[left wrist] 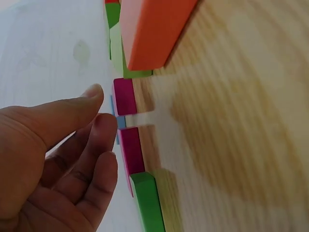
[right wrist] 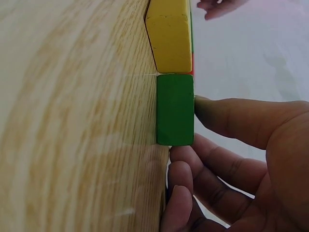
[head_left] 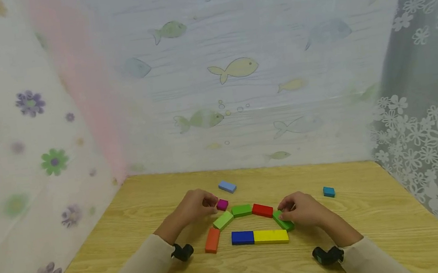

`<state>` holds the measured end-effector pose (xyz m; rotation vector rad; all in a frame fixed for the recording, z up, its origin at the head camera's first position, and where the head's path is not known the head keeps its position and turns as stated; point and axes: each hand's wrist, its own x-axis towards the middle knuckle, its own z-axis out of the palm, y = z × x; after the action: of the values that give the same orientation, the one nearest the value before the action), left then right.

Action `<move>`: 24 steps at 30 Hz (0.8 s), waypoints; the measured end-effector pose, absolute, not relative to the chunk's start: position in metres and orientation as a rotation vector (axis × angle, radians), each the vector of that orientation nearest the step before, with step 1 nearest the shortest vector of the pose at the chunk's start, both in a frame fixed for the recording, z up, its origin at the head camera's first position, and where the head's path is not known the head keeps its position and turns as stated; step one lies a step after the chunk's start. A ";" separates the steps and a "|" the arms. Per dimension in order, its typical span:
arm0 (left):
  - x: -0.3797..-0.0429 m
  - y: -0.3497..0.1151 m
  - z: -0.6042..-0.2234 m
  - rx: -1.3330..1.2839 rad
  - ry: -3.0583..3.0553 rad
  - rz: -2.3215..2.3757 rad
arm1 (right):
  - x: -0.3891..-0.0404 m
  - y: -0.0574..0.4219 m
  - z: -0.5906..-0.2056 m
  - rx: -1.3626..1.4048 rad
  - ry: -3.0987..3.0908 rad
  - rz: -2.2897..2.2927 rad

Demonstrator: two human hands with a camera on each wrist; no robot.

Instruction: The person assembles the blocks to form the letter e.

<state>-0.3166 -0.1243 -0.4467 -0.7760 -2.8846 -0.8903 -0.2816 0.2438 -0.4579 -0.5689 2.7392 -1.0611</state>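
Note:
My left hand (head_left: 195,206) hovers beside a small magenta block (head_left: 222,204), thumb and fingers apart with nothing between them. The left wrist view shows a second magenta block (left wrist: 131,150) and a green block (left wrist: 149,203) beyond the fingers, which the hand hides in the head view. My right hand (head_left: 302,209) pinches a dark green block (right wrist: 175,110) between thumb and fingers, at the right end of a curved row on the table. That row holds a red block (head_left: 262,210), a green block (head_left: 241,210), a light green block (head_left: 223,220) and an orange block (head_left: 212,240).
Inside the curve, a blue block (head_left: 242,238) and a yellow block (head_left: 271,237) lie end to end. Behind the row is a light blue block (head_left: 227,187), and a teal block (head_left: 328,192) lies far right. Patterned curtains (head_left: 240,107) hang around the wooden table (head_left: 160,188).

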 end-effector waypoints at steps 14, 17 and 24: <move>-0.343 -0.125 -0.444 -1.008 -2.937 -0.874 | -0.280 0.242 -0.458 -0.569 2.733 -1.063; -0.345 -0.124 -0.447 -0.995 -2.961 -0.852 | -0.279 0.242 -0.457 -0.575 2.736 -1.061; -0.348 -0.121 -0.450 -0.965 -2.983 -0.850 | -0.279 0.242 -0.456 -0.564 2.725 -1.071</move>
<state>-0.3480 -0.1210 -0.4504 -0.9648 -2.9832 -0.8497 -0.2794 0.2423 -0.4565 -0.5640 2.7248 -1.0713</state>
